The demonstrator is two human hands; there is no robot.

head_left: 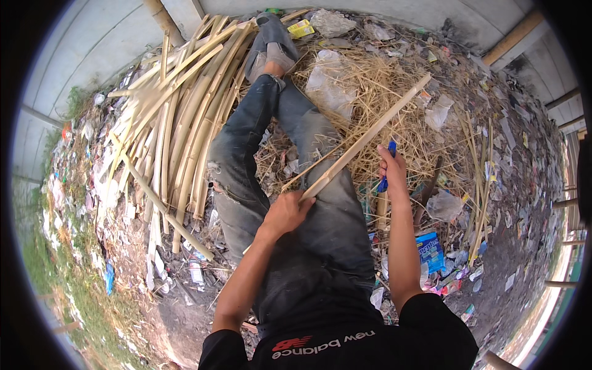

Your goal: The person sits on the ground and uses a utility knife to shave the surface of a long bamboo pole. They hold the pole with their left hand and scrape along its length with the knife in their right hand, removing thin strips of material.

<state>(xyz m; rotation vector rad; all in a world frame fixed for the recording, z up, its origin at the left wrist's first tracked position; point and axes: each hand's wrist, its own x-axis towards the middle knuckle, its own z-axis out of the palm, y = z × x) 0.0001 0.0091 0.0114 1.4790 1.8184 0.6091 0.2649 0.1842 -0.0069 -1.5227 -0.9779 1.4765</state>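
A long split bamboo strip [376, 129] slants up and to the right across my thighs. My left hand [285, 214] is closed around its near end, above my lap. To the right of the strip, my right hand [393, 171] is closed on a blue-handled tool [392, 148] that looks like a cutter knife; its blade cannot be made out. The tool is held apart from the strip. Beneath the strip's far part, a heap of bamboo shavings [382, 80] spreads over the ground. A thin sliver [308, 169] lies beside the strip, near my left hand.
A big pile of split bamboo strips [191, 129] lies left of my outstretched legs. Litter covers the ground, including a blue wrapper [430, 251] by my right forearm and a clear plastic sheet [332, 86] on the shavings. A grey panel wall [394, 13] stands beyond my feet.
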